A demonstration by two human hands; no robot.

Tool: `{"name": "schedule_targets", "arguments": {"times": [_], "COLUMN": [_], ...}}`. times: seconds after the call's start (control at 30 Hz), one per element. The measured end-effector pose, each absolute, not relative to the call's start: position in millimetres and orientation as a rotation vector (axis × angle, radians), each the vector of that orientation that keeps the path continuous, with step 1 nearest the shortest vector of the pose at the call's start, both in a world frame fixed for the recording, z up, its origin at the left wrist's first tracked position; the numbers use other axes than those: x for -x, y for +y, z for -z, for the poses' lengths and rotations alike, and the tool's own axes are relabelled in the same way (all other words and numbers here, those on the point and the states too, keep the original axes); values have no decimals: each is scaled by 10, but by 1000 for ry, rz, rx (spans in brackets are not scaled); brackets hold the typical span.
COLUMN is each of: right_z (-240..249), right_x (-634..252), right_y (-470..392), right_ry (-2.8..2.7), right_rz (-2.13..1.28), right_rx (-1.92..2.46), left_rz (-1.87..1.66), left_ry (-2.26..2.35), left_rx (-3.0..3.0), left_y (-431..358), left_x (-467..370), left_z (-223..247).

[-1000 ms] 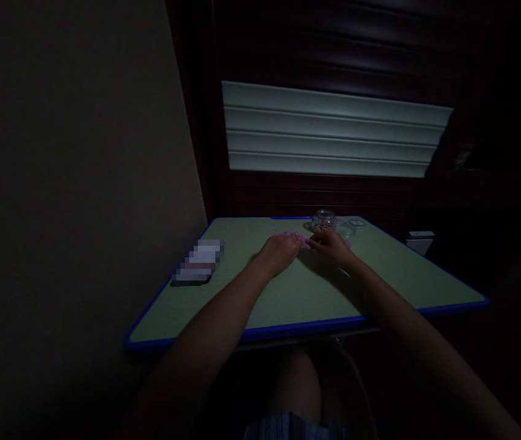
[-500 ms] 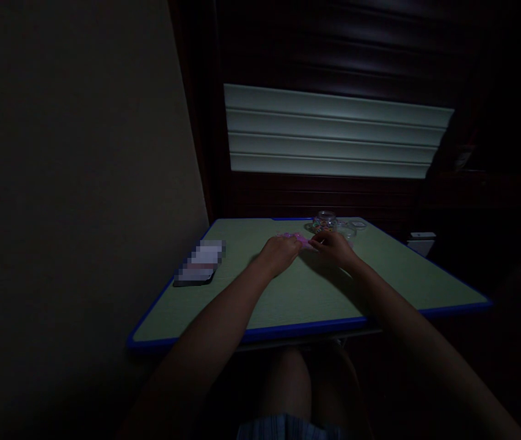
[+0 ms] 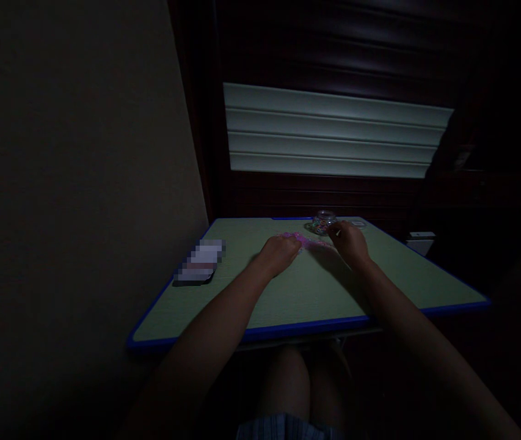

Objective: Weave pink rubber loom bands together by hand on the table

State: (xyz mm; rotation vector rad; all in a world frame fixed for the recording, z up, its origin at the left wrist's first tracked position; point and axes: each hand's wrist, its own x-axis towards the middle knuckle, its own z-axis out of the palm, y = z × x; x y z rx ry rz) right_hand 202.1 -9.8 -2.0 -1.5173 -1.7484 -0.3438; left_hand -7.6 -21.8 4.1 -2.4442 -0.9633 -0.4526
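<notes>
**Pink pieces [image 3: 305, 241] on the table [image 3: 242, 311]**

From the head view, I see the left hand [image 3: 279, 253] curled against them, the right hand [image 3: 352, 243] bent near the clear jar [image 3: 323, 223]. Either grip's opening or hold, I can't tell.

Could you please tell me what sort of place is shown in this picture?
Probably a dim room in a home, though I cannot be certain: a light-topped table with blue edging stands beside a plain wall, facing a pale slatted panel with dark surroundings.
</notes>
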Motion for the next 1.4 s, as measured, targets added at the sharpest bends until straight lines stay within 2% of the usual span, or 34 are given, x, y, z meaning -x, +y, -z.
{"name": "schedule_targets", "arguments": {"times": [0.3, 0.87, 1.07, 1.4], "right_z": [46, 91, 72, 34], "right_x": [-2186, -2276, -2254, -2141], "right_y": [-69, -51, -63, -42], "right_ry": [-1504, -1389, -1407, -1652], "right_rz": [525, 551, 556, 366], "right_rx": [1594, 1876, 1843, 1513], "left_rz": [438, 414, 417, 443], "left_ry": [-962, -955, -963, -931], "left_rx": [2450, 2454, 2449, 2436], "left_y": [-184, -170, -181, -190], "left_x": [92, 90, 87, 73], "left_z": [-8, -1, -6, -14]}}
